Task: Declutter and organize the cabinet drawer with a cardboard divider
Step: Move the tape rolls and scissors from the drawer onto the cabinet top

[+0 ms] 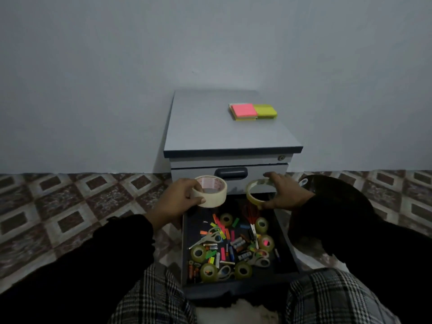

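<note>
The open drawer [284, 232] of a grey cabinet [210, 134] is pulled out toward me, littered with small tape rolls [198, 253], scissors [207, 238], batteries [238, 243] and coloured sticky flags [218, 224]. My left hand [177, 197] grips a wide cream masking tape roll [214, 191] above the drawer's back left. Above the back right, my right hand [284, 194] holds a thin yellowish clear tape roll [253, 191]. No cardboard divider is in view.
Pink and yellow sticky note pads [252, 111] lie on the cabinet top. A shut upper drawer with a dark handle [231, 173] is right behind my hands. Patterned floor tiles [70, 206] spread to both sides. My checked trouser legs [152, 298] flank the drawer front.
</note>
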Available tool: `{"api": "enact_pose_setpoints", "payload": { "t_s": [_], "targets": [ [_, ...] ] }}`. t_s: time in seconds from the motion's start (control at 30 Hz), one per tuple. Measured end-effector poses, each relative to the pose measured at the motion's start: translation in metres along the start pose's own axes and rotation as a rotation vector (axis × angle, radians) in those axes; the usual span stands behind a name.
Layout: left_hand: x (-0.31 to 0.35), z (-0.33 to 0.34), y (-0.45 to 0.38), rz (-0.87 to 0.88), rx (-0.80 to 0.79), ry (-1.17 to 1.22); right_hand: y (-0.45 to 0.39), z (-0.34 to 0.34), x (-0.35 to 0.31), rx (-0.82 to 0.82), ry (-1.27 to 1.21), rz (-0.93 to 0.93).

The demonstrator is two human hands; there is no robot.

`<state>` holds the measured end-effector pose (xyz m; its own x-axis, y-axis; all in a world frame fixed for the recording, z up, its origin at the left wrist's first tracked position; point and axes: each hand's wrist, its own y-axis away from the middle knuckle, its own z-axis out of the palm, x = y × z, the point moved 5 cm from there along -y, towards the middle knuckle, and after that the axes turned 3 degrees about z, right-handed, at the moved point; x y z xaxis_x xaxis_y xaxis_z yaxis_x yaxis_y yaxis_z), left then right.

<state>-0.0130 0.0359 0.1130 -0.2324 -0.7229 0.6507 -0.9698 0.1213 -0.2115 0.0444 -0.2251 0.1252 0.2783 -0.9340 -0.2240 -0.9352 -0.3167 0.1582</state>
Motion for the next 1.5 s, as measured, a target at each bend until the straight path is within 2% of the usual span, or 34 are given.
{"api": "enact_pose_setpoints", "payload": {
  "t_s": [0.27, 0.47, 0.77, 1.2, 1.5],
  "targets": [
    [0.031, -0.076, -0.027, 0.008, 0.126, -0.045, -0.013, -0.069, -0.036, 0.083, -0.054, -0.05],
    [0.019, -0.101, -0.061, -0.022, 0.21, -0.062, -0.059, -0.096, -0.062, 0.122, -0.041, -0.072],
    [-0.019, -0.123, -0.128, -0.054, 0.216, -0.062, -0.161, -0.12, -0.091, 0.198, 0.094, -0.052],
    [-0.078, -0.141, -0.213, -0.057, 0.258, 0.0, -0.313, -0.127, -0.1, 0.208, 0.216, -0.037],
    [-0.105, -0.139, -0.242, -0.015, 0.263, -0.005, -0.372, -0.118, -0.098, 0.199, 0.248, 0.004]
  ]
}}
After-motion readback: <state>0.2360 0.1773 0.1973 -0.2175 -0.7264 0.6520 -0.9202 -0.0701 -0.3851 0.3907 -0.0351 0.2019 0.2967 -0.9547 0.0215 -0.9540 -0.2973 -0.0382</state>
